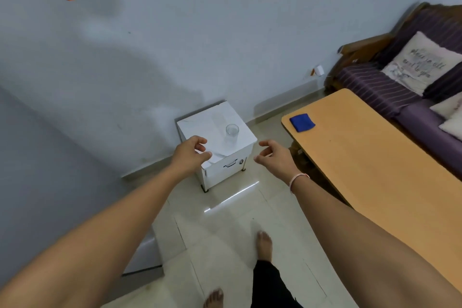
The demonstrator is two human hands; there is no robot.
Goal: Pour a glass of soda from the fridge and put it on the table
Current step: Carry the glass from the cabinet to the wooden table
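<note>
- Straight ahead of me, against the pale wall, stands a small white cabinet (226,167) on short dark legs, with 1 drawer handle on its front
- On its top, toward the right half, I see 1 clear glass (232,134) standing upright; I cannot tell for sure whether anything is in it, though it looks see-through all the way down
- My left hand (191,155) is held out over the near left corner of the cabinet top, fingers loosely curled, thumb apart from them, grasping nothing; it is near the glass but not touching it
- My right hand (273,156) hangs in the air just right of the cabinet, over the floor, fingers relaxed and slightly bent, also grasping nothing; a thin pale bracelet (298,180) sits on that wrist
- To my right runs a long wooden table (375,170) with a rounded corner, and 1 folded blue cloth (302,122) lies near its far left end
- Beyond the table I see a purple striped sofa (375,85) with a pale printed cushion (422,62) leaning on its back
- At my left edge stands a large grey-white panel (37,170); I cannot tell what it belongs to
- Below, 2 bare feet are on the glossy tiled floor (225,232), 1 ahead of the other
</note>
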